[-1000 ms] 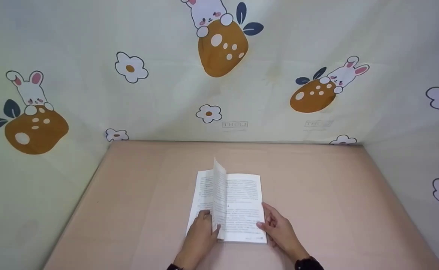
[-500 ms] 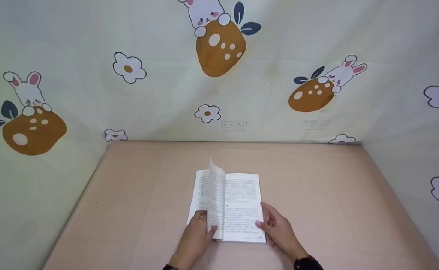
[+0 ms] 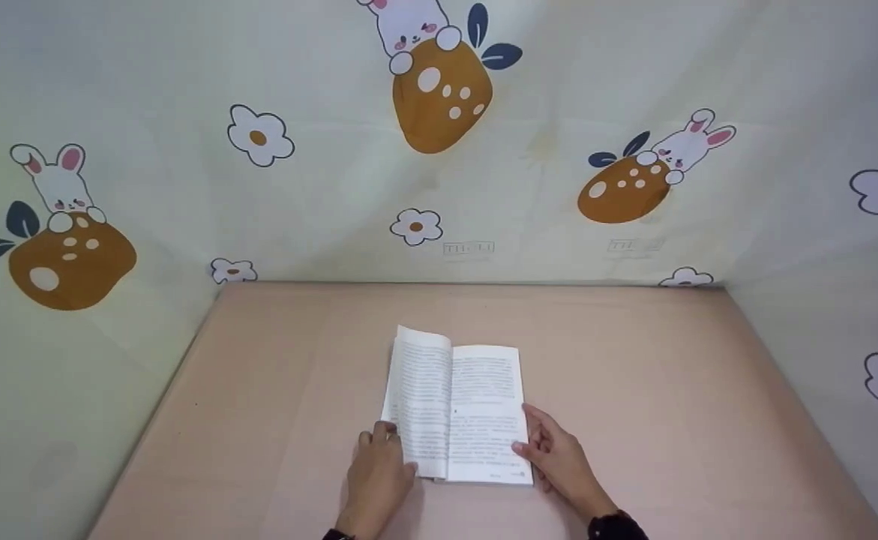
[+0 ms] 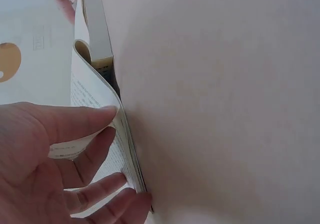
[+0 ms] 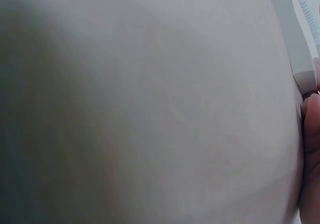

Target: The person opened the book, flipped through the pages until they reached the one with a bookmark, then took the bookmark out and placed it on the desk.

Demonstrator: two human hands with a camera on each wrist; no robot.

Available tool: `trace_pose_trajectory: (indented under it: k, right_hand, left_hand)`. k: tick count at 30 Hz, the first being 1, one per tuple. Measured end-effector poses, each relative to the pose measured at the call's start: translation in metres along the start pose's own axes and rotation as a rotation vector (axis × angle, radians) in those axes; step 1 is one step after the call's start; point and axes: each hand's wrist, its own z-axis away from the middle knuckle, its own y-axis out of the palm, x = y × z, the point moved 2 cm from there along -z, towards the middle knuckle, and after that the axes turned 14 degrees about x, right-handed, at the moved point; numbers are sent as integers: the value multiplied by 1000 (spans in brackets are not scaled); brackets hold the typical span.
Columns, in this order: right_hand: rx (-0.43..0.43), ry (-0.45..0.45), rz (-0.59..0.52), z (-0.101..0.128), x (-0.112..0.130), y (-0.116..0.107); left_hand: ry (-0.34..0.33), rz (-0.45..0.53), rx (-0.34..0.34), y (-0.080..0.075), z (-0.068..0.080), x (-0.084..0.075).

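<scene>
Head view, lower centre: open book (image 3: 457, 409) on table (image 3: 633, 390), left hand (image 3: 379, 472) pinching a page, right hand (image 3: 558, 457) fingers relaxed against right edge.

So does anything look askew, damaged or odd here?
Nothing stands out. The open book lies flat and square on the table; the left hand pinches a curled page, and the right hand steadies its edge.
</scene>
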Motion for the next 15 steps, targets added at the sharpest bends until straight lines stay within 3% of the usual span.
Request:
trace_pose_trajectory:
  k: [7,15]
  right_hand:
    - [1,0,-16,0,1,1]
    - [-10,13,-7,0,1,0]
  left_hand:
    - [-40,-52,-20,-1,-1,-2]
    - [28,-103,-92,0,-2,-11]
